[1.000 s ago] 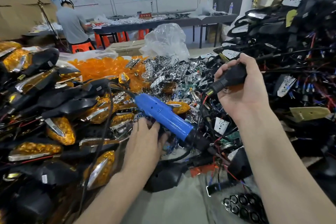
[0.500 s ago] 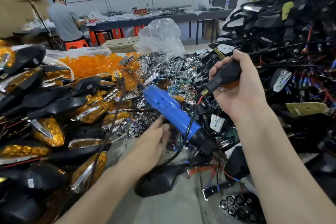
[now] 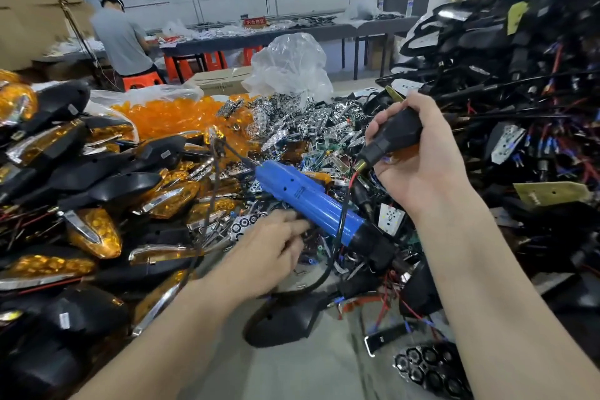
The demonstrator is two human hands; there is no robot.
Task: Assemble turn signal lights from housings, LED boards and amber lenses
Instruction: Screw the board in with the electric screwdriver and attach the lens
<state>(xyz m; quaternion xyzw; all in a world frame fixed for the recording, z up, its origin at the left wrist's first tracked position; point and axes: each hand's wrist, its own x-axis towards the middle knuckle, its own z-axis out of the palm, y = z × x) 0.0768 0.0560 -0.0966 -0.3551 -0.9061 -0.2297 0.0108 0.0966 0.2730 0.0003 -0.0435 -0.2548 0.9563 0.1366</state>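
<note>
Left hand [image 3: 272,247] fingers straight, close together, blurred, tips just under driver [image 3: 308,201], which runs far-left to near-right. Right hand [image 3: 422,156] beyond, curled round black housing [image 3: 394,135], stem aimed down-left. Amber lenses [image 3: 175,117] piled farthest, left.

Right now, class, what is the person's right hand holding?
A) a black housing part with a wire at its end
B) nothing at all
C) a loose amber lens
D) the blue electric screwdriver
A: the right hand has its fingers curled round the black housing part, while the blue electric screwdriver lies lower down, outside that grip.
</note>
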